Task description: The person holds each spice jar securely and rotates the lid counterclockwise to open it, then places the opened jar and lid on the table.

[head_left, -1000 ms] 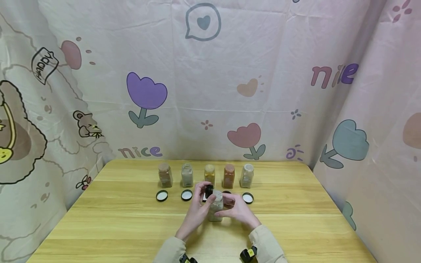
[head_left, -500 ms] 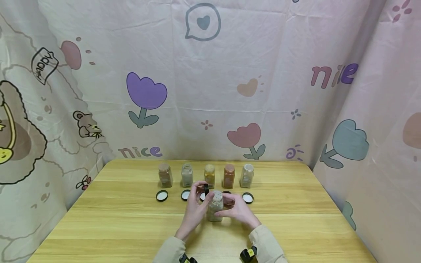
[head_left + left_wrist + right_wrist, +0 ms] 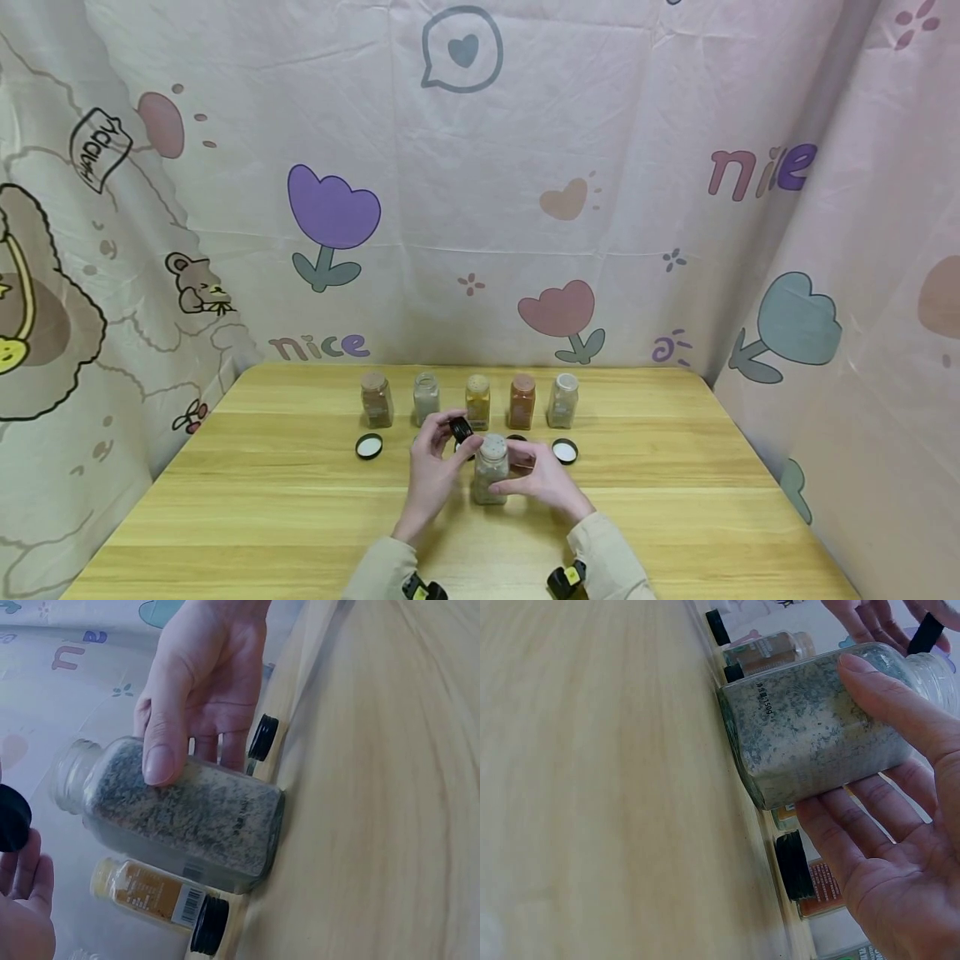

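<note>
On the pale wooden tabletop point(image 3: 262, 517) a clear glass jar of grey-green speckled seasoning point(image 3: 491, 473) stands upright near the front middle, its mouth uncovered and its perforated shaker top showing. The person's right hand point(image 3: 542, 477) steadies it: the thumb lies across the near face of the glass and the fingers point(image 3: 855, 825) wrap behind the far side, so the grip closes round the jar's body while its base rests on the wood.

The left hand point(image 3: 433, 467) is raised just left of the jar's neck. Its thumb and fingertips pinch a small round black screw cap point(image 3: 461, 430), held tilted on edge a little above and to the left of the jar's mouth, not touching it. In the left wrist view the same cap point(image 3: 13, 817) shows at the frame's edge, apart from the neck.

Behind the hands, a row of five more glass spice jars stands across the tabletop, all open: a brown one point(image 3: 376, 399), a pale grey one point(image 3: 426, 398), a yellow one point(image 3: 477, 400), an orange-red one point(image 3: 522, 401) and a whitish one point(image 3: 563, 400). Loose black caps with white liners lie in front of them, one at the left end point(image 3: 369, 447) and one at the right end point(image 3: 565, 451); others are partly hidden by the hands. A printed pink cloth backdrop point(image 3: 480, 183) hangs behind and beside the tabletop.
</note>
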### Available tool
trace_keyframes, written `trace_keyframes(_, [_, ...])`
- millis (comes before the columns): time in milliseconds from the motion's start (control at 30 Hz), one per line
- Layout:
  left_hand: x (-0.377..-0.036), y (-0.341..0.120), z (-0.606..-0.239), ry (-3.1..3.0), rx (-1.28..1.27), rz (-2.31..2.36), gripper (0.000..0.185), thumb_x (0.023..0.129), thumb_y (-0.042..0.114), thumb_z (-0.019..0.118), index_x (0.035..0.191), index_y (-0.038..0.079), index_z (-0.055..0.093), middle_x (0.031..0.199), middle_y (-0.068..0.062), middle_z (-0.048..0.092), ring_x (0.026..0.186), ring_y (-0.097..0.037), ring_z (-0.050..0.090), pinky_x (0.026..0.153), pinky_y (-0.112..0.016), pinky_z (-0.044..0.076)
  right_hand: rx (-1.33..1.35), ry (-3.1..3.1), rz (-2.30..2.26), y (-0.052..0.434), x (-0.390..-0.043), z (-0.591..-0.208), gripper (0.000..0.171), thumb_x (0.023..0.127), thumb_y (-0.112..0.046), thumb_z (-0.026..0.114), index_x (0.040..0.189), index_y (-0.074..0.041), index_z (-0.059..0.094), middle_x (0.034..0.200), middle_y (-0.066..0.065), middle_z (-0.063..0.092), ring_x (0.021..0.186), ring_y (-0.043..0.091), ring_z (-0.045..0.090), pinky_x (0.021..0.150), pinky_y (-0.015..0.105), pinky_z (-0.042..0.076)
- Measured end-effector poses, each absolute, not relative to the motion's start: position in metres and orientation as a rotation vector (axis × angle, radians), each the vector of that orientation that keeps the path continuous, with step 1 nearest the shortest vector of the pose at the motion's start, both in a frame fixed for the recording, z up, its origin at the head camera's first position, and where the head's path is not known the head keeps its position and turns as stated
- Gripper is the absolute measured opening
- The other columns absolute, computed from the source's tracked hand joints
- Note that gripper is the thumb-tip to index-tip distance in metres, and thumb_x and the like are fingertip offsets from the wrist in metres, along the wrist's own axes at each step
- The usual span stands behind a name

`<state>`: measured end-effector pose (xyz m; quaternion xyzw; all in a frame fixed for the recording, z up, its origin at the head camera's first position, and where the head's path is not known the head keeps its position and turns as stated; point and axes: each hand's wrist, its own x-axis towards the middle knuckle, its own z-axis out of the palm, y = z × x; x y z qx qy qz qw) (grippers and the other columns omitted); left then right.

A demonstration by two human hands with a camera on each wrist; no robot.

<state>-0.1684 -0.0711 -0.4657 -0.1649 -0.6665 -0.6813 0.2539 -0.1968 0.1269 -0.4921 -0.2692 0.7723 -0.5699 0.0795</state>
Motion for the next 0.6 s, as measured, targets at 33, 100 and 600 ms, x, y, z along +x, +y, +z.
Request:
trace_keyframes(33, [-0.168,-0.072,-0.465,-1.812,-0.428,-1.871,0.045,0.079,-0.007,0.078,0.12,-0.01,0.06,0.115,-0.017,0.063,0.099,-0.003,0.064,0.098,-0.014,0.054,-0.806,2.31,-1.705,0.127,-0.197,-0.492,0.062,0.077,-0.013,0.086,0.134,-0.007,0.063,0.126,0.015,0.071,0.108,0.004,0.07,0.099,0.022,0.055])
trace_keyframes(100, [-0.168,-0.074,-0.463,-1.817,-0.402,-1.904,0.047,0.077,-0.007,0.08,0.12,-0.011,0.06,0.115,-0.011,0.066,0.099,-0.004,0.065,0.096,-0.015,0.055,-0.811,2.306,-1.708,0.127,-0.197,-0.493,0.061,0.078,-0.013,0.086,0.134,-0.007,0.063,0.126,0.015,0.071,0.108,0.004,0.069,0.099,0.022,0.055])
trace_keyframes(600, [-0.169,-0.091,-0.456,-1.88,-0.433,-2.058,0.052,0.074,-0.007,0.083,0.122,-0.007,0.062,0.117,0.003,0.067,0.1,-0.005,0.071,0.086,-0.021,0.061,-0.801,2.287,-1.719,0.127,-0.198,-0.492,0.062,0.078,-0.012,0.086,0.135,-0.006,0.063,0.126,0.016,0.071,0.108,0.004,0.069,0.099,0.021,0.055])
